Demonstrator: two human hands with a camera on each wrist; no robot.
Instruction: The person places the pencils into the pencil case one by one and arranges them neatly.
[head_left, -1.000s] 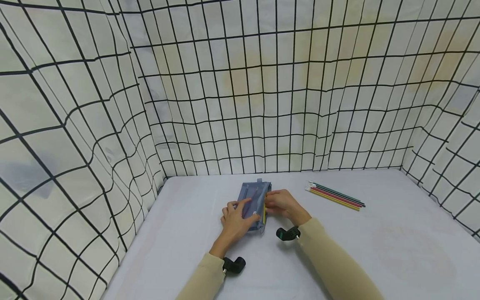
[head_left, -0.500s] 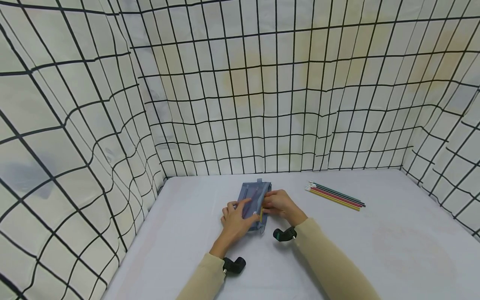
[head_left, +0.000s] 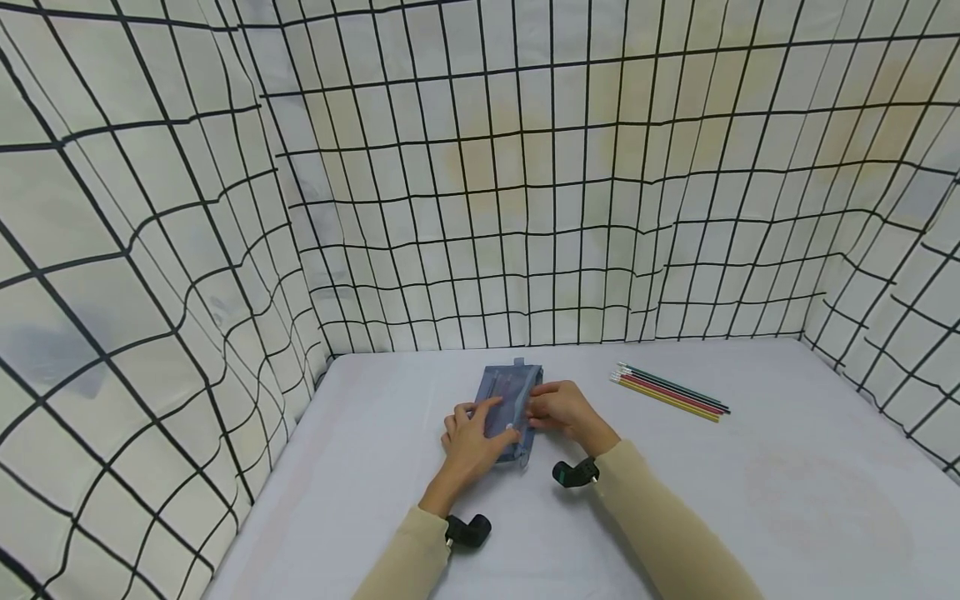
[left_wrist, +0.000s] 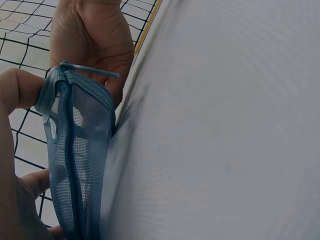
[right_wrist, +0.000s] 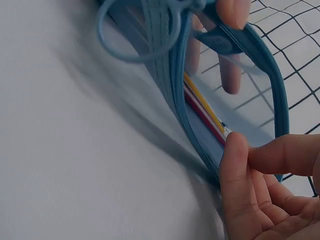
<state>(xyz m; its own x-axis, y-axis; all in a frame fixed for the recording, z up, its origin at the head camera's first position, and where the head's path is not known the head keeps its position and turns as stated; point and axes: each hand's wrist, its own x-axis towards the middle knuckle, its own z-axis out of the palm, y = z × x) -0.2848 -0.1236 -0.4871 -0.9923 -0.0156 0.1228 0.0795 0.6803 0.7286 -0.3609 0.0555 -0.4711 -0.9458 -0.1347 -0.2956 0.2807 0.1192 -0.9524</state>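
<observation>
Slim yellow pencil [right_wrist: 205, 102] sits deeper inside blue mesh pouch [head_left: 516, 398]; left hand [head_left: 472, 437] rests spread atop; right hand [head_left: 562, 407] curls at right edge, whether pinching pencil we cannot tell.

The pouch [head_left: 516, 400] is blue see-through mesh with solid blue edging and a zip, a small tab at its far end and a ring [right_wrist: 101, 31] at its near end. It lies lengthwise near the far edge of the bench [head_left: 360, 467], unzipped along its right side, the mouth gaping. Inside, a yellow pencil [right_wrist: 205, 103] with a silvery end lies beside a dark red one [right_wrist: 203, 112]. Nearer the far right corner, loose pencils [head_left: 671, 392], dark green, red and yellow, lie side by side, slantwise, pale ends toward the far edge.
</observation>
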